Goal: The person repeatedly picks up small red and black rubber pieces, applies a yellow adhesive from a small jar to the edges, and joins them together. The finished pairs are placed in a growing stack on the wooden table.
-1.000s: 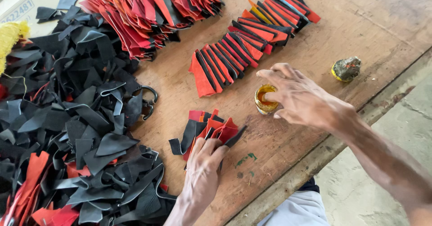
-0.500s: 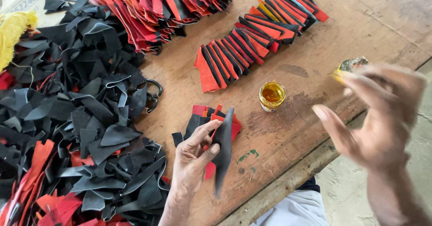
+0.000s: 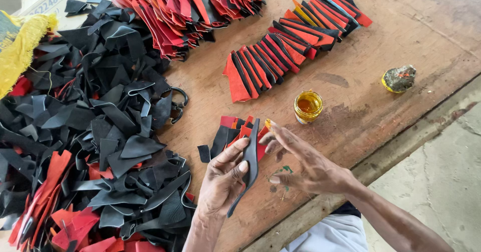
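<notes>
The left hand [image 3: 223, 174] is clamped on a long, curved black leather strip [image 3: 249, 168], thumb pressed along one face and fingers wrapped behind, holding it edge-up above the wooden workbench [image 3: 381, 26]. The right hand [image 3: 305, 164] holds nothing, its fingers spread apart, the index fingertip touching the upper end of the strip, where a dab of yellow-orange glue shows. Just behind the strip lies a small stack of red and black leather pieces [image 3: 231, 130] flat on the bench. A small open jar of amber glue [image 3: 307, 106] stands close beyond the right hand, and its grimy lid [image 3: 399, 78] sits well apart near the bench edge. Further back, a long overlapping row of red and black cut pieces [image 3: 290, 46] runs diagonally, with a larger heap of red pieces [image 3: 185, 9] at the top. To the left spreads a big loose pile of black leather offcuts [image 3: 90, 126], with red scraps [image 3: 60, 222] mixed in at the lower corner and a yellow fabric bundle [image 3: 22, 46] at the far left edge
</notes>
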